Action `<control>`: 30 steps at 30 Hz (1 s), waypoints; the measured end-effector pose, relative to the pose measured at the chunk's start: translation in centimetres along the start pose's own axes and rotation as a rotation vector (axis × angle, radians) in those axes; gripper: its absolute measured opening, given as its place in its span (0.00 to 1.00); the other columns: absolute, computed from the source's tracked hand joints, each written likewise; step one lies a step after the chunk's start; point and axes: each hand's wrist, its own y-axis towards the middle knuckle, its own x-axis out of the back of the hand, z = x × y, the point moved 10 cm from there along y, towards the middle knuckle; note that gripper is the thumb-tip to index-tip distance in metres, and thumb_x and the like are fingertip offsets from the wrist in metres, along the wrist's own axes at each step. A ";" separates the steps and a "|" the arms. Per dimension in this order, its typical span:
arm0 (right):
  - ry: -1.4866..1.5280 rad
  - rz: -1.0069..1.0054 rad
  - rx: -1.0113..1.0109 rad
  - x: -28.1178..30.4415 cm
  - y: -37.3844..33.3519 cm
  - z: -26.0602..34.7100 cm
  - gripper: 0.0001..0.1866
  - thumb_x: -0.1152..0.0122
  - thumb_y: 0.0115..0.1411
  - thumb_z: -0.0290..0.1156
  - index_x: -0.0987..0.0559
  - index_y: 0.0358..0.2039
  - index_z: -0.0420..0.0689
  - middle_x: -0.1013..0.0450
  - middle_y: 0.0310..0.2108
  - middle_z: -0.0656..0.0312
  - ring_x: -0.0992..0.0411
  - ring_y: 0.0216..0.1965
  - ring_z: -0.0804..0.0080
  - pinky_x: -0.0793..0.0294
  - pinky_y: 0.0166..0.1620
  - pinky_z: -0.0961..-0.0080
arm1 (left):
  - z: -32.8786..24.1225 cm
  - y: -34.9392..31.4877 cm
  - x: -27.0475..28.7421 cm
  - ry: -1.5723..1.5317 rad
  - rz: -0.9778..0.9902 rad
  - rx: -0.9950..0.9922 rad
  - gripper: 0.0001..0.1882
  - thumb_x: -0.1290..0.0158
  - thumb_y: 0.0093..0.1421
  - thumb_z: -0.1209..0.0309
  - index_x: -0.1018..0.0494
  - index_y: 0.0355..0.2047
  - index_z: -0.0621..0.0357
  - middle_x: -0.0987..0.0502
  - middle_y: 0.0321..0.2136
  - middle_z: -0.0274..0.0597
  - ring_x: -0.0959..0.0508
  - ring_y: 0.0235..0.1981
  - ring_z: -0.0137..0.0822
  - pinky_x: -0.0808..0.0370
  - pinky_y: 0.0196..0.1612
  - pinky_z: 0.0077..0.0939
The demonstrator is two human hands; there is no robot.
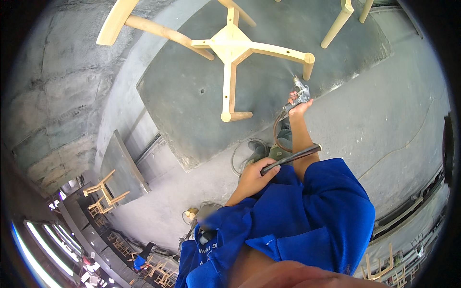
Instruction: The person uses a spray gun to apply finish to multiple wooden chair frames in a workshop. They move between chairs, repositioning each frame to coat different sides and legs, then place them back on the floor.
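My right hand is stretched forward, its fingers wrapped round the grip of a metal spray gun. A thin pale mist leaves the nozzle toward a light wooden chair frame. The frame has a cross-shaped centre with arms and short round legs, and the gun is just short of its right-hand leg without touching it. A brown hose runs down from the gun. Close to my body, my left hand is closed on a dark rod, which slants up to the right across my right forearm.
The chair frame is over a large grey slab. More wooden legs show at the upper right. A second wooden frame is by a leaning grey board at left. A thin line crosses the floor. One person is far off.
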 end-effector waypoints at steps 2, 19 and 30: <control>-0.047 -0.045 0.014 0.8 -0.6 0.4 0.43 0.81 0.67 0.70 0.27 0.47 0.45 0.28 0.29 0.58 0.28 0.28 0.62 0.38 0.23 0.73 | -0.9 0.0 0.8 -0.059 -0.034 -0.099 0.14 0.41 0.64 0.59 0.21 0.42 0.54 0.20 0.25 0.40 0.21 0.26 0.34 0.27 0.33 0.27; -0.542 0.498 0.301 -23.3 -25.8 10.5 0.41 0.66 0.65 0.74 0.27 0.41 0.43 0.30 0.23 0.62 0.28 0.25 0.71 0.41 0.17 0.82 | -1.3 -5.4 9.6 -0.400 0.140 -0.493 0.14 0.43 0.66 0.63 0.23 0.42 0.61 0.18 0.30 0.36 0.23 0.34 0.23 0.28 0.39 0.21; -0.567 0.524 0.468 -28.0 -32.7 3.9 0.43 0.67 0.65 0.74 0.25 0.39 0.41 0.31 0.24 0.62 0.31 0.23 0.70 0.41 0.16 0.82 | 3.2 -9.9 15.5 -0.475 0.090 -0.528 0.18 0.46 0.68 0.58 0.22 0.40 0.63 0.19 0.35 0.38 0.22 0.36 0.27 0.27 0.44 0.24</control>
